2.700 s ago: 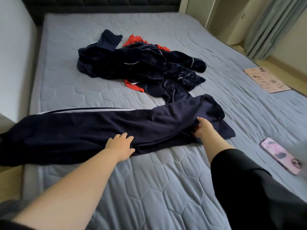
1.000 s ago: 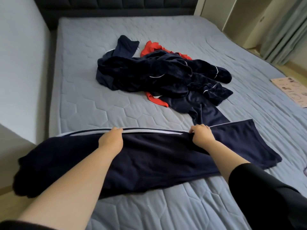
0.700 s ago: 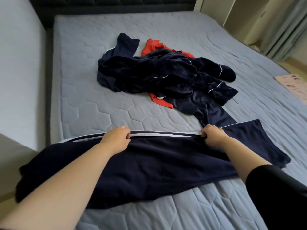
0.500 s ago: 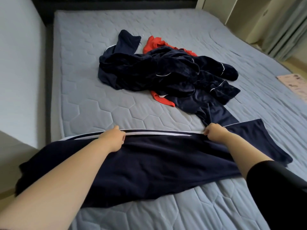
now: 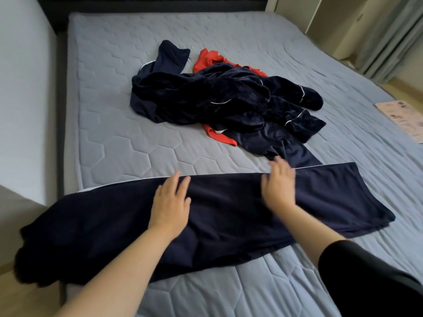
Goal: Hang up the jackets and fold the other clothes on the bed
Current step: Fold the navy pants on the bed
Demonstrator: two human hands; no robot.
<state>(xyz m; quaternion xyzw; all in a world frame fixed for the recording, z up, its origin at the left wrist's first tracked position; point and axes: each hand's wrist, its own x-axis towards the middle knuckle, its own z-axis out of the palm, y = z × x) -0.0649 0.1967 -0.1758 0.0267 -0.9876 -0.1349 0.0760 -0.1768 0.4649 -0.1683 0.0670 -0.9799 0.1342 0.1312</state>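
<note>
Navy trousers (image 5: 229, 216) with a white side stripe lie flat across the near part of the bed (image 5: 128, 147), their left end hanging over the bed's left edge. My left hand (image 5: 170, 202) lies flat on the trousers, fingers straight, near their far edge. My right hand (image 5: 278, 185) is also flat and open on the cloth, blurred by motion, fingers reaching the far edge. Further back is a heap of dark navy velvet clothes (image 5: 219, 99) with white piping, and a red garment (image 5: 212, 59) showing under it.
A pale pink printed sheet (image 5: 405, 117) lies at the bed's right side. A white wall (image 5: 25, 88) runs along the left, a dark headboard (image 5: 160, 3) at the back, curtains (image 5: 386, 37) at the far right. Wooden floor shows at the lower left.
Both hands have let go of the trousers' striped far edge and now lie flat on the cloth. The white stripe is mostly folded out of sight.
</note>
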